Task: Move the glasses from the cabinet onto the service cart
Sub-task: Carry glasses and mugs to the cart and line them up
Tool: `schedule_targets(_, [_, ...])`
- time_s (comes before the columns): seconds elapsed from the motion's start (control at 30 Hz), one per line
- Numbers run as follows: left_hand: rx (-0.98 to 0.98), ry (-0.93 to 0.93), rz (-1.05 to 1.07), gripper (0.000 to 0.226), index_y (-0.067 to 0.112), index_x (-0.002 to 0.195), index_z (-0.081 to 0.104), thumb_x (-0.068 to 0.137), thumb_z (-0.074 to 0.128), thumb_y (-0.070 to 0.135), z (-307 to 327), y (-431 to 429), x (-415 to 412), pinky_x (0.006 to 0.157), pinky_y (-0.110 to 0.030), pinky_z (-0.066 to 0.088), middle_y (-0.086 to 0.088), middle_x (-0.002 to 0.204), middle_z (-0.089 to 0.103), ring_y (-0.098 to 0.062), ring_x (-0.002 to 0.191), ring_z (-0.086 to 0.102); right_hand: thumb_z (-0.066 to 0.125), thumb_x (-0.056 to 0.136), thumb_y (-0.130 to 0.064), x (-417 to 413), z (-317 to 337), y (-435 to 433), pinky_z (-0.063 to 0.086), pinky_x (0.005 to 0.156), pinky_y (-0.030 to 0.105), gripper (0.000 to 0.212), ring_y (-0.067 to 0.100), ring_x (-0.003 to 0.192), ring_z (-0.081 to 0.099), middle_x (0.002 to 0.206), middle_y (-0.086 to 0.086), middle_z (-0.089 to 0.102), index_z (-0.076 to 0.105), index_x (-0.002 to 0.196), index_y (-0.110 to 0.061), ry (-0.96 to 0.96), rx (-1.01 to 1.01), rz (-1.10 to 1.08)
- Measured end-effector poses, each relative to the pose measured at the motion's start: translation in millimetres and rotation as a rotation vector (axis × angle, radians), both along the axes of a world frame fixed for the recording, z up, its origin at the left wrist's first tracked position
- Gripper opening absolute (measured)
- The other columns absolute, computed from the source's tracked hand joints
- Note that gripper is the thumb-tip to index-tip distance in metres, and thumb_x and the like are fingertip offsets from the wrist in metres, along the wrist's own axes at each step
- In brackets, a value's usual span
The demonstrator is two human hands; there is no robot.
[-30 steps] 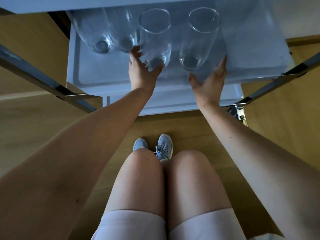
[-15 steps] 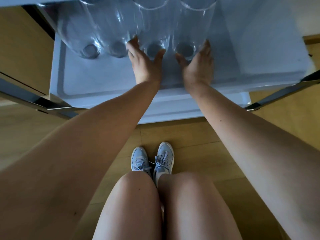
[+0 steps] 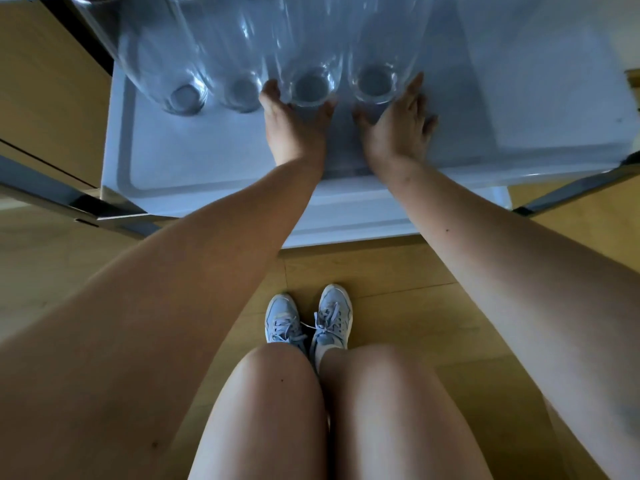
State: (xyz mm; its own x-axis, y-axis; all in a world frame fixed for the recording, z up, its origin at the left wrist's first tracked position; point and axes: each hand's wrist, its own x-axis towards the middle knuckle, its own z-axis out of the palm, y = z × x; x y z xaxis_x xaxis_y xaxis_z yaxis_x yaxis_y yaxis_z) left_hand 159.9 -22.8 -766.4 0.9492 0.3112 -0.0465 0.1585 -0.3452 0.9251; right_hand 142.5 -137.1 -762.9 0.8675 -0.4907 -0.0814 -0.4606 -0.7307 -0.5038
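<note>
Twelve o'clock: left hand (image 3: 294, 131) fingers curl round the third glass (image 3: 308, 60) — one o'clock: right hand (image 3: 394, 131) grips the fourth glass (image 3: 375, 53).

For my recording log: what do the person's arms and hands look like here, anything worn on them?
The left arm and right arm are bare: no sleeves, watch or bracelets. The left hand and right hand wear no gloves; no rings that I can make out.

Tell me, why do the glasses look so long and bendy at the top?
Head view: the wide-angle lens stretches the glasses near the top edge; the white tray shows through the clear glass; light is dim and bluish; the right edge is smeared.
</note>
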Motion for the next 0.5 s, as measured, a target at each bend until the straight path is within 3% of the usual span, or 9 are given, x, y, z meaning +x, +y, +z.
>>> schedule_targets(0.1, [0.124,0.028,-0.137,0.076,0.012,0.137,0.036,0.076,0.077,0.031,13,19,-17,0.101,-0.034,0.041,-0.004,0.139,0.047,-0.024,0.121,0.051,0.047,0.094,-0.046,-26,5,-4,0.006,0.119,0.037,0.089,0.028,0.147,0.008,0.159,0.015,0.009,-0.005,0.149,0.001,0.054,-0.024,0.045])
schedule_targets(0.2, [0.286,0.065,-0.322,0.073,0.013,0.137,0.036,0.08,0.074,0.036,44,33,-51,0.098,-0.029,0.036,-0.004,0.14,0.044,-0.024,0.125,0.046,0.043,0.095,-0.05,-68,26,3,0.007,0.117,0.048,0.082,0.032,0.146,0.005,0.16,0.011,0.006,-0.005,0.152,-0.014,0.144,-0.042,0.103])
schedule_targets(0.33, [0.47,0.108,-0.488,0.076,0.016,0.141,0.033,0.08,0.071,0.043,89,46,-105,0.103,-0.038,0.036,-0.004,0.144,0.039,-0.028,0.131,0.039,0.04,0.094,-0.056,-124,76,18,0.005,0.113,0.061,0.078,0.033,0.147,-0.001,0.161,0.004,0.001,-0.005,0.152,-0.03,0.176,0.012,0.19])
schedule_targets(0.5, [0.562,0.14,-0.532,0.08,0.019,0.144,0.031,0.08,0.071,0.046,139,62,-171,0.107,-0.046,0.035,-0.003,0.148,0.036,-0.027,0.135,0.034,0.042,0.092,-0.06,-186,136,26,0.008,0.111,0.063,0.078,0.032,0.147,-0.002,0.161,0.001,-0.002,0.0,0.152,-0.033,0.137,-0.012,0.252])
